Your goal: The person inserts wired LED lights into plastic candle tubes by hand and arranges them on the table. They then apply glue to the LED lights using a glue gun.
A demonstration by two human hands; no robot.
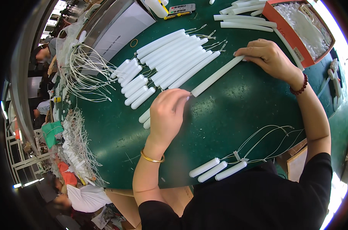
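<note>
A long white candle-shaped tube (pixel 218 76) slants above the green table, between my hands. My right hand (pixel 267 58) pinches its upper right end between thumb and fingers. At the lower left end, the thumb and fingertips of my left hand (pixel 167 109) are pressed together beside the tube's mouth; a tiny dark bit shows there, too small to name. Two short white tubes (pixel 144 116) lie partly hidden behind my left hand. Just beyond, a row of long white tubes (pixel 181 57) rests on the table, with thin wires at their far ends and short white tubes (pixel 135 85) at their near ends.
Three short wired tubes (pixel 212 169) lie close to my body. Bundled white wires (pixel 87 74) hang at the left by a grey box (pixel 122 32). An orange box (pixel 300 30) of white parts stands at the far right, near more tubes (pixel 246 21). Co-workers sit at left.
</note>
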